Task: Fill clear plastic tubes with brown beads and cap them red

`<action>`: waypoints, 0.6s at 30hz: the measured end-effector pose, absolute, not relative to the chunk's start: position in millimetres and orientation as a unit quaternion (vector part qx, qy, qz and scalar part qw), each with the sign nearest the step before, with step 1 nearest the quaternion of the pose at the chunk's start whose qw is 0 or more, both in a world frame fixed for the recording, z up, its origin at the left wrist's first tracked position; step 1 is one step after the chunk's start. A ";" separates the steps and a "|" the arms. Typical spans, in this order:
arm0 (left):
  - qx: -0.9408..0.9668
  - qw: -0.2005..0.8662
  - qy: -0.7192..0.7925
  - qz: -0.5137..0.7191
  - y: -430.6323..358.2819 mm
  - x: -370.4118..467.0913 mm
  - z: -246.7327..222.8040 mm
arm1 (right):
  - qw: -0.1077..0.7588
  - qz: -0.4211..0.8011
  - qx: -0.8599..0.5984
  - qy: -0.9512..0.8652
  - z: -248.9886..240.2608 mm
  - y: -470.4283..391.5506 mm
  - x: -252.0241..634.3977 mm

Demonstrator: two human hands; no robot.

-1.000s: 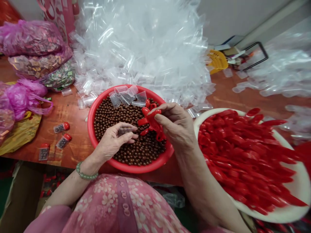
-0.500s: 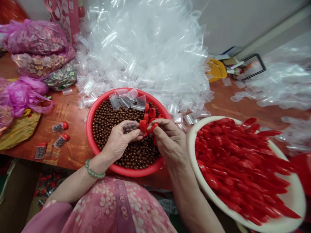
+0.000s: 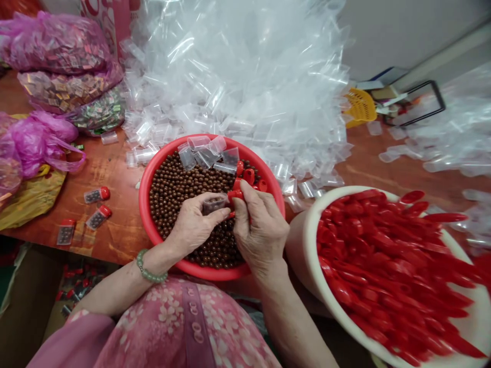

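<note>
My left hand is closed around a small clear plastic container, held on its side, with dark contents visible through the wall. My right hand grips a red cap at the container's open end; whether it is fully seated cannot be made out. Both hands are over a red basin of brown balls. Several empty clear containers lie on the balls at the basin's far side, with several loose red caps beside them.
At right stands a cream bucket heaped with red plastic pieces. Behind the basin rises a large pile of clear containers. Filled, capped containers lie at left, near pink plastic bags. Below, an open box holds more.
My right hand has turned over, its fingers now pressing the red cap against the container's end. The camera view has shifted slightly. My left hand keeps its hold.
</note>
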State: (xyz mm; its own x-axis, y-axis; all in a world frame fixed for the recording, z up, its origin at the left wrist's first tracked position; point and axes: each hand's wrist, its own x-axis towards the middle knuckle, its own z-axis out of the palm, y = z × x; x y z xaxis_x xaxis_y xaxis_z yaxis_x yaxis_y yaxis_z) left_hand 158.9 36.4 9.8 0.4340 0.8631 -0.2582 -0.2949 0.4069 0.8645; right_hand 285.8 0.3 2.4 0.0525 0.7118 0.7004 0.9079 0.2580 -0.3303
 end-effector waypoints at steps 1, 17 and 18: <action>0.382 0.759 0.365 0.380 36.8 158.0 9.5 | 0.402 -0.116 -0.597 -0.685 2.8 0.5 286.9; 0.455 0.766 0.354 0.283 38.5 137.8 12.6 | 0.632 0.559 -0.425 -0.328 14.2 13.3 303.8; 0.468 0.760 0.350 0.282 38.6 138.0 13.0 | 0.641 0.545 -0.429 -0.328 14.5 12.9 302.6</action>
State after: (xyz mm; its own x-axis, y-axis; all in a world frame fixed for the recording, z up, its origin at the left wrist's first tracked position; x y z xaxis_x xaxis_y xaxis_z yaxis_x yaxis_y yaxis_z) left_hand 138.0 38.6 13.0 0.5950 0.7575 -0.2688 -0.1013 0.4024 0.9099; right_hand 302.6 12.9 14.5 0.1901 0.9807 -0.0466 -0.4184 0.0381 -0.9074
